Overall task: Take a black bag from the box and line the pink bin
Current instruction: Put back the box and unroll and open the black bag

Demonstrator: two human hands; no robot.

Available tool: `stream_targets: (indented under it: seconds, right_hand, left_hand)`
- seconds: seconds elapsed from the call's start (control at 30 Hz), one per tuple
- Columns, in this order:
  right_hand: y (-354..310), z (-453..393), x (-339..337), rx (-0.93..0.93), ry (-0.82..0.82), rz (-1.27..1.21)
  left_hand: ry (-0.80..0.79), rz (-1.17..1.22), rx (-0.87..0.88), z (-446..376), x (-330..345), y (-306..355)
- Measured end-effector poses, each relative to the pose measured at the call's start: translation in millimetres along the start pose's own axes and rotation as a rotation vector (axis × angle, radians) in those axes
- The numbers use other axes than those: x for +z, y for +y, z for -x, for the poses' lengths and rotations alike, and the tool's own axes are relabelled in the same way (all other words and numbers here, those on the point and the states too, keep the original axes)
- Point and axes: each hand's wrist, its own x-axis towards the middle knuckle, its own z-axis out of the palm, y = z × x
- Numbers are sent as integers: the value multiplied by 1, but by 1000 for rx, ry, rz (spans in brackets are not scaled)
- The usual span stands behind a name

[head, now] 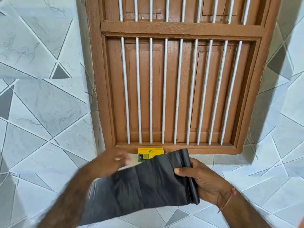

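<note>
Head view: right hand pinches black bag; left hand blurred, fingers unreadable.

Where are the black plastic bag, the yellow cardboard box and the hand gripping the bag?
Black plastic bag (144,186): head view, its creased middle.
Yellow cardboard box (150,151): head view, its yellow top.
Right hand (205,181): head view, the palm beside the bag's folded edge.

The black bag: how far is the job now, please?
Done: the black bag is out of the yellow box on the sill. In hand: the right hand grips its folded edge; the blurred left hand is at the other side. Left: opening it and lining the bin, which is not in view.
</note>
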Motion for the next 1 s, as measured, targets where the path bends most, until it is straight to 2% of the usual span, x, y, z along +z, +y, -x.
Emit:
stream_targets:
  seconds: [0.03, 0.1, 0.17, 0.2, 0.33, 0.5, 0.6, 0.77, 0.83, 0.9, 1.0]
  right_hand:
    - [0, -1, 3, -9, -4, 19]
    - [-1, -3, 11, -13, -24, 26]
    - [-4, -4, 13, -6, -45, 5]
    - [-5, -3, 12, 5, -49, -16]
    - [-6, -1, -5, 24, -18, -95]
    - [1, -6, -9, -46, 125, -74]
    - [3, -10, -2, -99, 158, -57]
    - [3, -15, 9, -161, 244, 81]
    - [4, -19, 10, -167, 274, 96]
    - [5, -20, 11, -166, 289, 63]
    - [8, -23, 12, -156, 230, -36]
  left_hand:
    - [15, 196, 70, -2, 12, 19]
    - [-154, 545, 169, -5, 37, 57]
    - [-283, 726, 183, -11, 60, 72]
    - [-280, 755, 173, -14, 66, 72]
    - [-228, 776, 164, -17, 58, 65]
    - [-252, 550, 155, -19, 41, 66]
    - [-292, 490, 152, -17, 38, 70]
    - [-184, 525, 200, -13, 59, 87]
    - [-93, 536, 207, -14, 70, 90]
    - [-8, 525, 231, -15, 76, 89]
    - [102, 497, 235, -14, 82, 87]
